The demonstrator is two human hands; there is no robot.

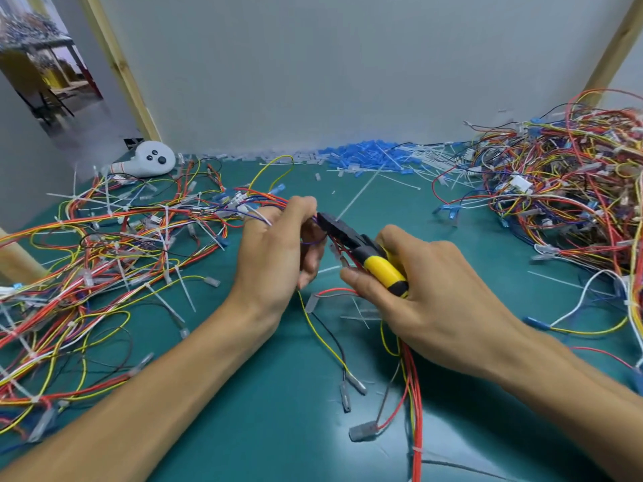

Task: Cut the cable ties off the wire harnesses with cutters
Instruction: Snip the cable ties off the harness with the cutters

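My left hand (278, 252) pinches a wire bundle (266, 199) right at the tip of the cutters (368, 255), which my right hand (435, 290) grips tightly. Mid-cut, I judge (the tie itself is hidden); next comes a firm squeeze without nicking the bundle.

Workshop bench: green mat (271, 405), heaped wire harnesses (563, 189), cut cable ties (400, 161).

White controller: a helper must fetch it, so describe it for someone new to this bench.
Follow the green mat to its far left corner, where the grey wall meets the wooden post. The white controller lies there, behind the tangled wires. It alone is smooth and rounded, with dark round buttons.
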